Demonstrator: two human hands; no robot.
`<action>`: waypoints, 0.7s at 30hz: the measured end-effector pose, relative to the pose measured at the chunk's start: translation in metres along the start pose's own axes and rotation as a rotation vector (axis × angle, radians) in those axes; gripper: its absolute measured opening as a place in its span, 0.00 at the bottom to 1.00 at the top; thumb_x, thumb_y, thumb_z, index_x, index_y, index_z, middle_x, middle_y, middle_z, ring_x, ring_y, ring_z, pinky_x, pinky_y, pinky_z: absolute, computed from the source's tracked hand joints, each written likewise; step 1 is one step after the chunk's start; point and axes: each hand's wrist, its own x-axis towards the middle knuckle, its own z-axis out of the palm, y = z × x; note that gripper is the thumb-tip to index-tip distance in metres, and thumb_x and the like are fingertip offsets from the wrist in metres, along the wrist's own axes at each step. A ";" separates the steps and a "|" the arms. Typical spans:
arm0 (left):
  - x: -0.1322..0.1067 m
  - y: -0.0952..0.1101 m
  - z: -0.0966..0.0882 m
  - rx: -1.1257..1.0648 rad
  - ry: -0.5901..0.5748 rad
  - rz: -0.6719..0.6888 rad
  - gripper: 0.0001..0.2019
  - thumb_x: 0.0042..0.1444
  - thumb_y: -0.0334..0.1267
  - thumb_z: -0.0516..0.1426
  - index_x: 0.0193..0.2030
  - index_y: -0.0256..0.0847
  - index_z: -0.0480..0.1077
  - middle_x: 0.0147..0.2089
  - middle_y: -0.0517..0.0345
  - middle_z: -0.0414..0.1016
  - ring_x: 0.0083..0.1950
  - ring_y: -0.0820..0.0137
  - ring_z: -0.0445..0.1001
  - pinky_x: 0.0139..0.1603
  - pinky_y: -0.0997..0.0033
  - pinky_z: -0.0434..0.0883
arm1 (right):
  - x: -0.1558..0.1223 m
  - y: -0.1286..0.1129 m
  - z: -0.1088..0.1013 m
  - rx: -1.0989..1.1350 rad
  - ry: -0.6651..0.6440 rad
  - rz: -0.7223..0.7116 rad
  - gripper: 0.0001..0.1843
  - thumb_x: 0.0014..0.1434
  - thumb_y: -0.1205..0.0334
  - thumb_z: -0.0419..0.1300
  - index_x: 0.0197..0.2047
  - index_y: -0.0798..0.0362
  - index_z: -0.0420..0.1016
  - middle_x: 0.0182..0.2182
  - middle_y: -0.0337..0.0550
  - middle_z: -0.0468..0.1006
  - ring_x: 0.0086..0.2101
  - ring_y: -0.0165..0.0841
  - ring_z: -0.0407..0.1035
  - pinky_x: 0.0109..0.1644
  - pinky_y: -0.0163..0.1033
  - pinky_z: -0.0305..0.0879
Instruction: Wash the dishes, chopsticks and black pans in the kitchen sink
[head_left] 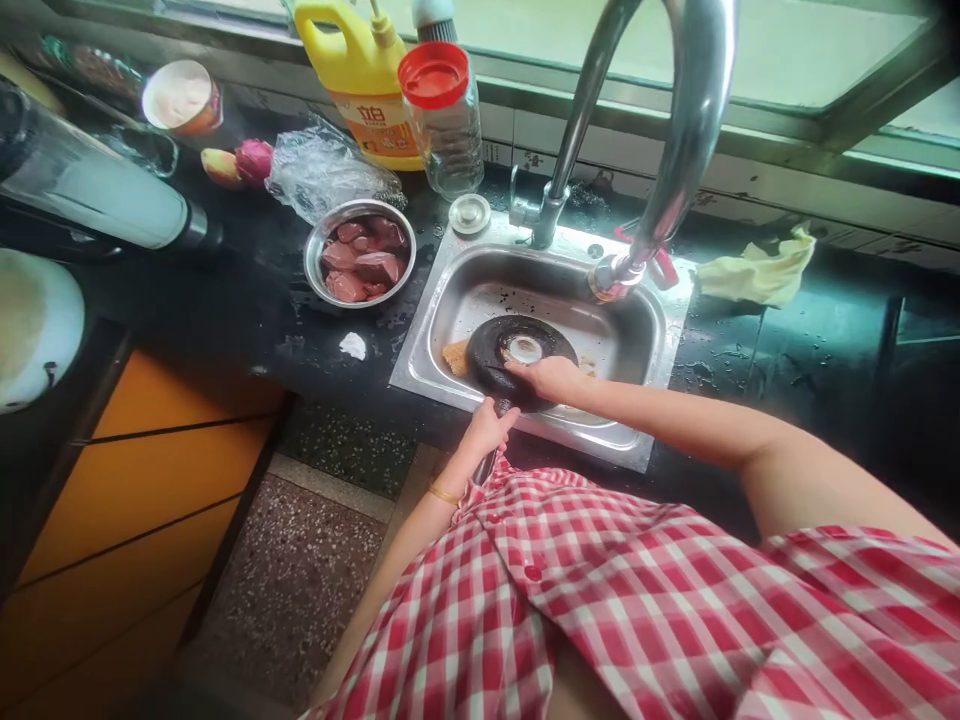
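A black frying pan [495, 340] with a pale round centre is tilted inside the steel sink [420, 375]. My left hand [487, 430] is wrapped round its dark handle at the sink's front edge. Pressed to the pan's face beside the pale centre is my right hand [553, 380]. Its fingers are bent, and whatever they may hold is hidden. A brown sponge-like piece [454, 358] lies in the sink at the pan's left side. Small dark and light scraps dot the basin.
The curved faucet [690, 130] arches over the sink. On the left counter stand a steel bowl of dark red meat [360, 255], a plastic jar with a red lid [450, 140] and a yellow detergent jug [367, 75]. A pale cloth [761, 272] lies to the right.
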 end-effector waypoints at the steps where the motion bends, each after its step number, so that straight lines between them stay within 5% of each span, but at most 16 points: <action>1: 0.000 0.000 0.000 0.005 0.004 0.004 0.19 0.59 0.51 0.54 0.47 0.38 0.59 0.18 0.68 0.64 0.14 0.76 0.65 0.18 0.79 0.62 | 0.000 0.000 0.000 -0.001 0.004 0.005 0.30 0.65 0.66 0.45 0.69 0.40 0.51 0.44 0.50 0.78 0.43 0.41 0.74 0.46 0.43 0.64; 6: 0.001 0.000 0.000 0.034 -0.006 -0.018 0.19 0.60 0.50 0.53 0.48 0.37 0.58 0.18 0.67 0.65 0.15 0.74 0.67 0.18 0.78 0.62 | 0.023 0.006 -0.016 -0.019 0.037 0.152 0.28 0.65 0.66 0.45 0.67 0.47 0.56 0.45 0.55 0.78 0.44 0.43 0.73 0.44 0.42 0.65; 11: 0.001 0.002 -0.001 0.035 -0.003 -0.016 0.20 0.59 0.51 0.54 0.49 0.37 0.59 0.19 0.66 0.66 0.15 0.74 0.67 0.19 0.78 0.63 | -0.001 -0.013 -0.012 -0.054 -0.024 -0.030 0.29 0.65 0.65 0.46 0.68 0.42 0.53 0.42 0.51 0.79 0.42 0.41 0.74 0.42 0.41 0.65; 13: 0.001 0.002 -0.001 0.040 -0.003 -0.026 0.22 0.58 0.52 0.55 0.51 0.37 0.59 0.19 0.66 0.67 0.15 0.74 0.67 0.19 0.78 0.63 | -0.005 -0.015 -0.009 -0.070 -0.027 0.003 0.29 0.65 0.64 0.44 0.69 0.42 0.51 0.42 0.51 0.79 0.41 0.41 0.74 0.42 0.40 0.65; 17: 0.001 0.001 0.000 0.041 -0.011 -0.034 0.25 0.59 0.53 0.54 0.54 0.36 0.57 0.19 0.67 0.66 0.15 0.75 0.67 0.19 0.78 0.63 | 0.020 0.006 -0.016 -0.100 -0.003 0.157 0.29 0.64 0.66 0.44 0.68 0.46 0.53 0.44 0.54 0.78 0.43 0.41 0.74 0.40 0.39 0.64; 21: 0.000 0.002 -0.001 0.047 -0.012 -0.012 0.24 0.59 0.52 0.54 0.53 0.36 0.58 0.18 0.67 0.66 0.15 0.74 0.67 0.19 0.79 0.62 | 0.025 0.020 -0.017 -0.125 0.031 0.092 0.28 0.64 0.68 0.44 0.66 0.49 0.59 0.44 0.55 0.77 0.43 0.41 0.73 0.40 0.38 0.62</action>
